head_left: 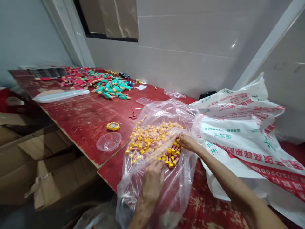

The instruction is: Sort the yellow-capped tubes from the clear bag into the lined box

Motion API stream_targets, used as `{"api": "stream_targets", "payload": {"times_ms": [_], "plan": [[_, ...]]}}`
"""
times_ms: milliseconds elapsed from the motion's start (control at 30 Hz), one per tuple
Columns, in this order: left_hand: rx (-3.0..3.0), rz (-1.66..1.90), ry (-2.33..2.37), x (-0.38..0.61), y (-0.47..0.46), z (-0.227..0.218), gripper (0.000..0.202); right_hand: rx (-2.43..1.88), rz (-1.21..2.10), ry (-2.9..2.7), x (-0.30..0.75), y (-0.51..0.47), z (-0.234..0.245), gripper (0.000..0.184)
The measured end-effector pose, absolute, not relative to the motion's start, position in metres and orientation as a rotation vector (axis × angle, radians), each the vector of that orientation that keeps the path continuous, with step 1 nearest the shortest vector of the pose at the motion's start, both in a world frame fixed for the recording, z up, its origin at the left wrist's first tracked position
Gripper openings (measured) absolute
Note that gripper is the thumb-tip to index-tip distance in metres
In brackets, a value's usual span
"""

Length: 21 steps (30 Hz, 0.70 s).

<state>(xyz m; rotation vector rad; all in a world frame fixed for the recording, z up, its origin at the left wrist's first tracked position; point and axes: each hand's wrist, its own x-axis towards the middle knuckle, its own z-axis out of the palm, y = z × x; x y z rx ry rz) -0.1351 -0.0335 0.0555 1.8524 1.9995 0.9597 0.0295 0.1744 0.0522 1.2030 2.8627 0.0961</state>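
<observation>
Pretty packed scene here, tbh: a clear plastic bag (140, 194) is being worked at with both bare hands, and a big heap of yellow-capped tubes (152, 143) is held inside it, pinkish bodies showing under the caps. The left hand (152, 186) is seen at the near side of the bag, fingers slightly curled, but it's covered by film, so whether anything is gripped can't really be told. The right hand (188, 142) is laid over the bag's far lip, half open, right next to the tubes, with no firm pinch to be made out. A white woven sack (240, 133) with red and green print is bunched up just right of the bag. Left of the bag, a red-painted wooden tabletop (88, 127) is seen, with a clear plastic bowl (109, 141) and a small yellow piece (113, 126) placed close by. Well beyond the bag, a spread of teal and red items (109, 86) is piled on that same top, and a white tiled wall (178, 54) is seen behind it. Open cardboard boxes (47, 168) are stacked low down, left of the bag.
</observation>
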Motion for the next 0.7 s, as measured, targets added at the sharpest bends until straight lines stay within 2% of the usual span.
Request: {"api": "stream_targets", "payload": {"times_ms": [100, 167, 267, 367, 500, 700], "plan": [[2.046, 0.724, 2.345, -0.170, -0.050, 0.053, 0.023, 1.270, 0.118, 2.876, 0.042, 0.098, 0.043, 0.037], [2.075, 0.459, 2.509, -0.194, -0.050, 0.037, 0.029, 1.304, 0.156, 2.897, 0.051, 0.041, 0.020, 0.040], [1.937, 0.274, 2.606, -0.225, -0.040, 0.009, 0.043, 1.404, 0.172, 2.824, 0.066, -0.012, -0.021, 0.058], [1.819, 0.400, 2.684, -0.240, -0.028, -0.009, 0.042, 1.512, 0.126, 2.674, 0.078, -0.006, -0.042, 0.055], [1.728, 0.638, 2.718, -0.232, -0.019, -0.014, 0.043, 1.597, 0.117, 2.627, 0.086, 0.040, -0.037, 0.054], [1.843, 0.539, 2.654, -0.225, -0.047, -0.012, 0.051, 1.561, 0.056, 2.683, 0.100, 0.027, -0.039, 0.053]]}}
